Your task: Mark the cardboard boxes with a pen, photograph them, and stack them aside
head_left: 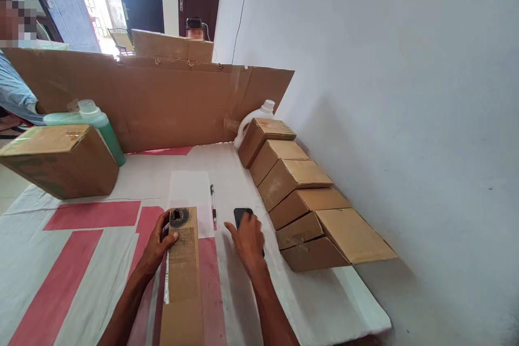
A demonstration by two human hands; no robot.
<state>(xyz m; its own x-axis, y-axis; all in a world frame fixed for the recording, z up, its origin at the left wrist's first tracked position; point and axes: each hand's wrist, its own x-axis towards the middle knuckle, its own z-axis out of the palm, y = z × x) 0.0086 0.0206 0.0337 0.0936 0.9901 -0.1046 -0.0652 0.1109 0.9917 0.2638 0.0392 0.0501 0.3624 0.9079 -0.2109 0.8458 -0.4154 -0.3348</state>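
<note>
My left hand (160, 243) grips the left edge of a long, narrow cardboard box (184, 270), thumb on top and fingers at the side. Near the box's far end is a small dark hole inside a scribbled black ring. My right hand (248, 238) is over a black phone (242, 214) lying on the cloth. Its thumb sticks out to the left and its fingertips bend down onto the phone, partly covering it. Between the hands and farther off, a pen (213, 205) lies at the right edge of a white paper sheet (188, 189).
Several cardboard boxes (300, 173) form a row along the wall at right, with a white jug (259, 116) behind. At left stand another cardboard box (68, 162) and a green bottle (109, 138). A tall cardboard panel (170, 102) crosses the back; people are beyond it.
</note>
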